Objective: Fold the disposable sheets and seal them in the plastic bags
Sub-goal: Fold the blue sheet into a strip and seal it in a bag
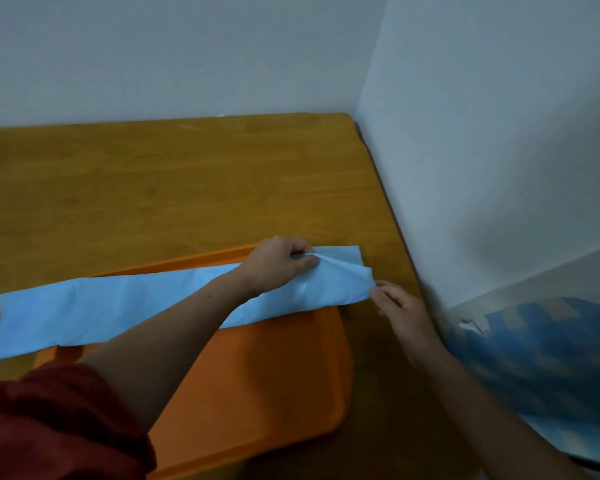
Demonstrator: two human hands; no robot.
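Observation:
A light blue disposable sheet, folded into a long narrow strip, lies across an orange tray from the left edge of the view to the tray's far right corner. My left hand reaches across from the lower left and pinches a raised fold of the sheet near its right end. My right hand comes in from the right, and its thumb and fingertips pinch the sheet's right edge, which is lifted a little off the table. No plastic bag is in view.
The tray sits on a wooden table pushed into a corner of white walls. A blue patterned cloth lies at the right, below the table's edge. My left arm wears a rolled-up dark red sleeve.

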